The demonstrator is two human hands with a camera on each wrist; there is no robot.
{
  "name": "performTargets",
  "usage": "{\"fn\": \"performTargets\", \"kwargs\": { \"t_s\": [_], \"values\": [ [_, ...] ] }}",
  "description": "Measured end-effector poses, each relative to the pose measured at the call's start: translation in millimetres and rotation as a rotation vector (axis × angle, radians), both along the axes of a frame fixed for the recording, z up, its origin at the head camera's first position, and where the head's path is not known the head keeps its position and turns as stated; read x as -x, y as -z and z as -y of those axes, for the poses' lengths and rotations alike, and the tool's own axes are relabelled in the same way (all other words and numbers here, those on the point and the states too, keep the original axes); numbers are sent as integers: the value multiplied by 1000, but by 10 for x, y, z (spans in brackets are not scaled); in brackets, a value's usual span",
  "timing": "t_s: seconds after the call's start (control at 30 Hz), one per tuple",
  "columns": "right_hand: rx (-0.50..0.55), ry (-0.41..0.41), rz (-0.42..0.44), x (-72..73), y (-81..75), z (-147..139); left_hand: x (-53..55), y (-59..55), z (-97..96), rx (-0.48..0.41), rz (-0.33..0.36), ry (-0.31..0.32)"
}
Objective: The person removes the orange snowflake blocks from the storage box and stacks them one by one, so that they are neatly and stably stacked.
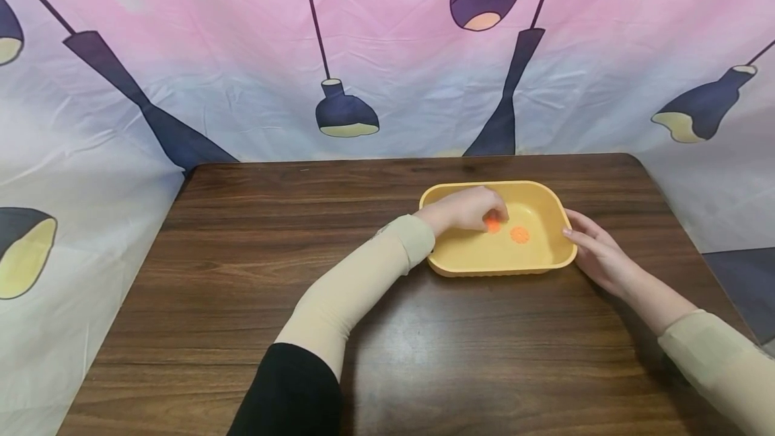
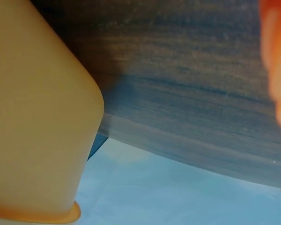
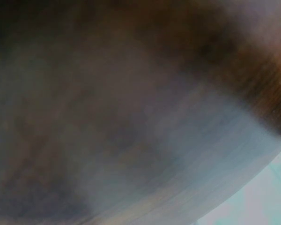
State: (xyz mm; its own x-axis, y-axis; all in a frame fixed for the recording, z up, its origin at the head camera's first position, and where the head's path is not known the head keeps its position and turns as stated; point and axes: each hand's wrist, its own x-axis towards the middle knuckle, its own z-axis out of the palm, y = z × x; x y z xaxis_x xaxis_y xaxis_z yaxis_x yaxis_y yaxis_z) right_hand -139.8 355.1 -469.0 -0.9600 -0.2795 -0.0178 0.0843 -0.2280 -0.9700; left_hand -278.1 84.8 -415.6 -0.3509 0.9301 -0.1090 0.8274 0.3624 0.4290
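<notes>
A yellow rectangular tub [image 1: 466, 262] with rounded corners stands toward the far right of the table. My left hand [image 1: 472, 208] reaches into it over the left rim, fingers bent down and pinching a small orange piece [image 1: 493, 225], partly hidden by them. Beside it on the tub floor lies an orange round piece [image 1: 519, 235]. At the tub's right end my right hand [image 1: 599, 258] grips the wall, thumb at the rim and fingers outside. In the left wrist view the tub's wall [image 2: 33, 108] fills the left side, and blurred fingers [image 2: 278, 65] show at the right edge.
The dark wooden table [image 1: 254, 254] has its back edge close behind the tub. Behind hangs a patterned cloth [image 1: 242, 52] with painted lamps. The right wrist view holds mostly the blurred tabletop [image 3: 131, 122].
</notes>
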Motion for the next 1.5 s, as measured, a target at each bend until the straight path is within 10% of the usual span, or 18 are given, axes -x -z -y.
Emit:
{"fn": "performTargets", "kwargs": {
  "t_s": [0.87,1.5],
  "values": [
    [11,-1,9,-4,-7,-1,-17,-204,108,43,-29,-15],
    [2,-3,3,-1,1,1,99,-642,771,-119,115,-147]
  ]
}}
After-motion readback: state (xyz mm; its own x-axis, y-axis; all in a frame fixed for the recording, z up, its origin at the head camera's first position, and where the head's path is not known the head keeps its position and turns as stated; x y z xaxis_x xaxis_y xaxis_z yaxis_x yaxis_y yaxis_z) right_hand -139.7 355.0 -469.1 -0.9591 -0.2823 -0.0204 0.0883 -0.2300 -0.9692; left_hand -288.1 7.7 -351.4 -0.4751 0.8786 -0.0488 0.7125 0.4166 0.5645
